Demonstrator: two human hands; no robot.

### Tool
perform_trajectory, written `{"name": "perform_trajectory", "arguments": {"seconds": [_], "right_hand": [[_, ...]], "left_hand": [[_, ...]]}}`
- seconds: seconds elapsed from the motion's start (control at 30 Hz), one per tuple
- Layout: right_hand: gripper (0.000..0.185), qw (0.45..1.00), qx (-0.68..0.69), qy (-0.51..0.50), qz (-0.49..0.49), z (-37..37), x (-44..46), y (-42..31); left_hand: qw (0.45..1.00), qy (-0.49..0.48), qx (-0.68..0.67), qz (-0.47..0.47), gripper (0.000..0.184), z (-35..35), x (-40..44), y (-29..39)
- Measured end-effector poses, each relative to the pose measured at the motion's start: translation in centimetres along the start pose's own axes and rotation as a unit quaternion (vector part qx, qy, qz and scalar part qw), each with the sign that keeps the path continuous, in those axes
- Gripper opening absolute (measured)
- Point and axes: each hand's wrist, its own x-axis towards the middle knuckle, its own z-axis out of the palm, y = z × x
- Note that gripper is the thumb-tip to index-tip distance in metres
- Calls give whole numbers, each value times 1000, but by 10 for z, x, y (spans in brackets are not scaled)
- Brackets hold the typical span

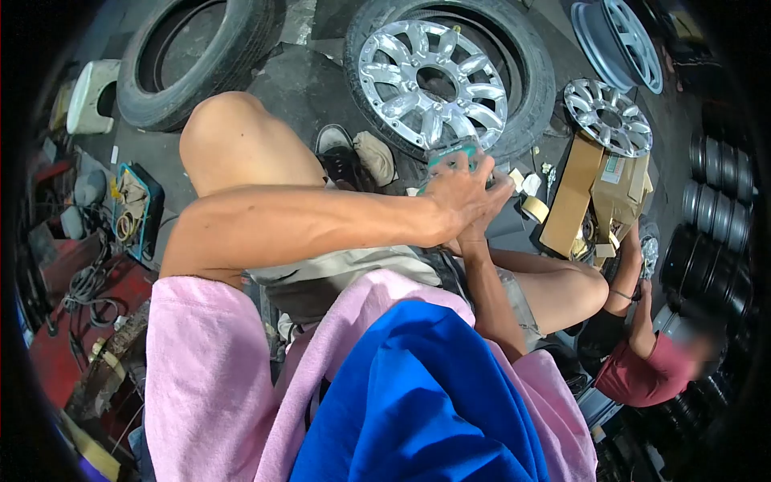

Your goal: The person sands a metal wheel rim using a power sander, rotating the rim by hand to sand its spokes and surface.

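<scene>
A teal-and-grey item [454,154], blurred and partly covered by fingers, is at the lower edge of a shiny multi-spoke wheel face [434,120]. My left hand [454,198] is closed on this item from above. Just right of it and partly behind it, my right hand [493,198] has curled fingers. The two hands touch and overlap, and what the right one grips is hidden. Around and beneath the wheel face lies a black tire [534,76] on the dark floor.
Another tire [136,88] and a white stool [90,98] stand upper left. On the right are a second wheel face [608,117], cardboard boxes [572,193], a tape roll [535,210], stacked rims [707,265] and a person in a red shirt [646,369]. Cables [88,285] lie left.
</scene>
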Motion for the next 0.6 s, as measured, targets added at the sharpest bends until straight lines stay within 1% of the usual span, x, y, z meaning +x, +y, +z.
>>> {"name": "perform_trajectory", "arguments": {"seconds": [0.13, 0.2, 0.23, 0.3, 0.33, 0.4, 0.43, 0.47, 0.5, 0.53, 0.57, 0.6], "right_hand": [[57, 1000, -10, -19, -7, 1, 11, -7], [57, 999, -17, -33, -15, 0, 20, -11], [56, 999, -22, -41, -19, 0, 25, -14], [56, 997, -32, -61, -38, 3, 46, -19], [56, 996, -25, -67, -48, 5, 57, -21], [56, 993, 6, -86, -75, 8, 83, -27], [57, 994, -2, -78, -72, 11, 96, -29], [57, 994, -2, -79, -72, 15, 106, -28], [60, 992, -4, -111, -62, 18, 116, -26], [63, 988, -5, -143, -52, 23, 125, -21], [69, 987, -25, -155, -45, 31, 133, -13], [69, 986, -26, -156, -46, 39, 138, -3]], "left_hand": [[999, 25, -12, -19, 61, -9, 0, -7], [998, -12, -46, -32, 62, -14, 4, -16], [998, -13, -48, -35, 62, -15, 5, -22], [990, 16, -130, -45, 65, -17, 9, -40], [990, 13, -131, -47, 65, -23, 13, -52], [977, -54, -199, -49, 73, -36, 28, -77], [977, -54, -199, -48, 73, -39, 38, -87], [975, -67, -200, -66, 78, -41, 48, -97], [973, -81, -201, -83, 83, -41, 57, -106], [973, -80, -201, -83, 83, -38, 66, -115], [971, -60, -216, -85, 86, -34, 76, -122], [968, -41, -233, -86, 89, -27, 85, -129]]}}
